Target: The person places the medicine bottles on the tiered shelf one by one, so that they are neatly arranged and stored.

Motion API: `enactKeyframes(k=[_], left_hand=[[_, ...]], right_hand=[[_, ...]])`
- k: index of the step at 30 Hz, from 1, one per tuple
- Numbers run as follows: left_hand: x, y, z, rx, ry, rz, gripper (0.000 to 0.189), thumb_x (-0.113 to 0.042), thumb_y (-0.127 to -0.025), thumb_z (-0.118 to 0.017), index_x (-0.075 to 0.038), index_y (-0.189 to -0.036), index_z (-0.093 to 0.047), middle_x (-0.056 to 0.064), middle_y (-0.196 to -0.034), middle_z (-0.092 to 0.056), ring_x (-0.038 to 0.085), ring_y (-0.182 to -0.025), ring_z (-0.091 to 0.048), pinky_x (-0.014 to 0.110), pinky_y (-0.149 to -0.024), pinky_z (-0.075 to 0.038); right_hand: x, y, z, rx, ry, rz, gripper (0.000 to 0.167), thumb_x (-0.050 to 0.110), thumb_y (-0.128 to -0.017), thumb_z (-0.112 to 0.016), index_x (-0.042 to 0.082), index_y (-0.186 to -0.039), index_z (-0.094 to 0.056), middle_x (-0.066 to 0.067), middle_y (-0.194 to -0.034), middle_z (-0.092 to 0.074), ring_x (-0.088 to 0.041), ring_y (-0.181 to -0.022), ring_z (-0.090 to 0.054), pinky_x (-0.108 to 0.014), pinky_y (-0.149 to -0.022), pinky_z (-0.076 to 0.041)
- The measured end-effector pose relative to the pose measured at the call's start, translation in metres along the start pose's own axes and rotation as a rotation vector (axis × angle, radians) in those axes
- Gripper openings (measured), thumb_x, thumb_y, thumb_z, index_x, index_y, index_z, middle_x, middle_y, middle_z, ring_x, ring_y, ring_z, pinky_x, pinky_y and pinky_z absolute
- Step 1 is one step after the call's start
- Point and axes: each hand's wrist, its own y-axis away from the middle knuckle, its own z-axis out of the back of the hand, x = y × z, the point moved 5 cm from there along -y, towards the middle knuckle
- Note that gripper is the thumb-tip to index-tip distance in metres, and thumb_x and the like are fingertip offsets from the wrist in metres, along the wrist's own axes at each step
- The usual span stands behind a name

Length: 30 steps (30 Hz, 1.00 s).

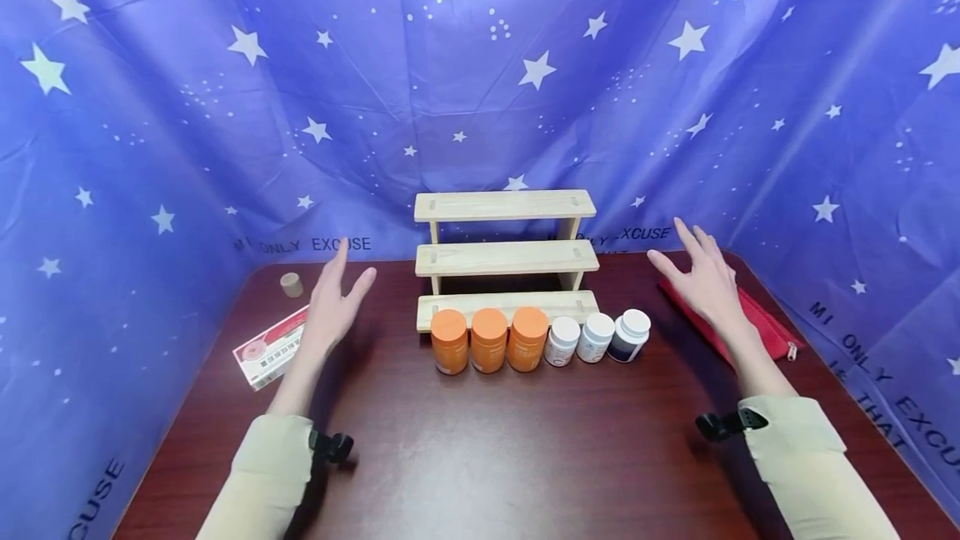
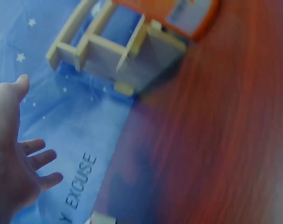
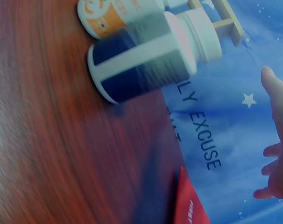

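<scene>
Head view: a blue curtain (image 1: 450,40) with white stars fills the upper half and both sides of the frame. Below it, a dark reddish-brown table (image 1: 525,457) spreads to the bottom edge. Two pale sleeves enter from below, the left sleeve (image 1: 258,473) at lower left and the right sleeve (image 1: 806,461) at lower right. A three-step wooden shelf (image 1: 507,257) stands at the centre, against the curtain side of the table.

The left hand (image 1: 332,307) is left of centre and the right hand (image 1: 705,277) right of centre, each with thumb and fingers apart; both wrist views show the same spread.

Behind the right hand, at right of the frame, lies a red pouch (image 1: 761,327); its tip shows at the bottom of the right wrist view. At left, a red-and-white box (image 1: 262,348) lies tilted, its upper end partly hidden by the left hand.

Three orange jars (image 1: 489,342) stand upright in a row at the centre, before the lowest step. The row continues rightward with a dark-labelled bottle (image 1: 629,336) at its end and two smaller white bottles (image 1: 596,338) between. A black wrist device (image 1: 332,446) sits at the left cuff, another at the right. Smallest is a pale cylinder (image 1: 292,284), above the box.
</scene>
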Motion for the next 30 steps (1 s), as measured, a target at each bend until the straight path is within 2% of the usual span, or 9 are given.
enactKeyframes(k=[7,12,15,17,19,20,23,27,30], left_hand=[[-0.014,-0.008,-0.035,0.048,0.219,0.052,0.076,-0.056,-0.103,-0.052,-0.037,-0.165,-0.013,0.016,-0.163,-0.042,0.036,-0.151,-0.04,0.058,-0.126,-0.028],[-0.02,-0.007,-0.047,0.09,0.322,0.083,0.073,-0.053,-0.103,-0.054,-0.037,-0.165,-0.017,0.016,-0.151,-0.054,0.036,-0.144,-0.05,0.055,-0.124,-0.034],[-0.022,-0.009,-0.051,0.098,0.364,0.099,0.073,-0.052,-0.104,-0.054,-0.037,-0.165,-0.019,0.016,-0.145,-0.057,0.035,-0.139,-0.054,0.055,-0.117,-0.043],[-0.024,-0.01,-0.053,0.1,0.401,0.109,0.072,-0.051,-0.104,-0.055,-0.036,-0.165,-0.02,0.018,-0.142,-0.058,0.037,-0.135,-0.057,0.054,-0.111,-0.05],[-0.024,-0.012,-0.055,0.109,0.436,0.122,0.072,-0.051,-0.104,-0.055,-0.036,-0.165,-0.02,0.02,-0.141,-0.058,0.037,-0.132,-0.06,0.053,-0.104,-0.056],[-0.025,-0.013,-0.056,0.114,0.452,0.129,0.072,-0.051,-0.103,-0.056,-0.037,-0.165,-0.02,0.02,-0.141,-0.059,0.038,-0.13,-0.061,0.052,-0.102,-0.057],[-0.024,-0.014,-0.059,0.129,0.473,0.145,0.071,-0.052,-0.103,-0.056,-0.037,-0.164,-0.022,0.022,-0.139,-0.06,0.039,-0.125,-0.063,0.052,-0.098,-0.059],[-0.026,-0.014,-0.063,0.16,0.481,0.15,0.07,-0.051,-0.103,-0.056,-0.036,-0.164,-0.024,0.025,-0.136,-0.061,0.041,-0.121,-0.065,0.052,-0.096,-0.06],[-0.026,-0.013,-0.067,0.179,0.483,0.154,0.069,-0.05,-0.103,-0.057,-0.036,-0.164,-0.026,0.025,-0.135,-0.061,0.042,-0.119,-0.066,0.05,-0.095,-0.061]], right_hand=[[0.004,0.007,-0.004,0.016,-0.191,0.014,0.075,0.055,-0.102,-0.054,0.038,-0.165,-0.017,-0.016,-0.172,-0.02,-0.044,-0.159,-0.017,-0.07,-0.124,-0.018],[0.007,0.013,-0.004,0.037,-0.305,0.025,0.067,0.049,-0.105,-0.052,0.044,-0.163,-0.019,-0.017,-0.169,-0.03,-0.042,-0.157,-0.023,-0.067,-0.123,-0.023],[0.008,0.017,-0.008,0.063,-0.39,0.061,0.064,0.04,-0.107,-0.052,0.041,-0.163,-0.022,-0.02,-0.163,-0.04,-0.024,-0.15,-0.042,-0.037,-0.121,-0.04],[0.008,0.02,-0.013,0.099,-0.492,0.11,0.063,0.03,-0.108,-0.052,0.034,-0.164,-0.024,-0.017,-0.158,-0.048,-0.007,-0.139,-0.053,-0.019,-0.11,-0.047],[0.007,0.021,-0.019,0.161,-0.605,0.155,0.061,0.021,-0.109,-0.05,0.029,-0.165,-0.026,-0.006,-0.151,-0.056,0.004,-0.128,-0.057,-0.009,-0.097,-0.051],[0.007,0.022,-0.021,0.199,-0.663,0.177,0.061,0.017,-0.109,-0.05,0.026,-0.165,-0.027,-0.002,-0.148,-0.058,0.008,-0.124,-0.058,-0.012,-0.094,-0.054],[0.008,0.025,-0.028,0.335,-0.77,0.233,0.06,0.008,-0.108,-0.046,0.02,-0.164,-0.028,0.009,-0.142,-0.059,-0.001,-0.128,-0.062,-0.022,-0.098,-0.058],[0.008,0.031,-0.031,0.498,-0.799,0.286,0.059,0.002,-0.108,-0.04,0.013,-0.164,-0.027,-0.005,-0.151,-0.056,-0.012,-0.135,-0.06,-0.029,-0.103,-0.057],[0.005,0.035,-0.035,0.578,-0.782,0.313,0.06,-0.002,-0.105,-0.041,0.009,-0.163,-0.029,-0.014,-0.154,-0.053,-0.016,-0.138,-0.058,-0.024,-0.103,-0.055]])
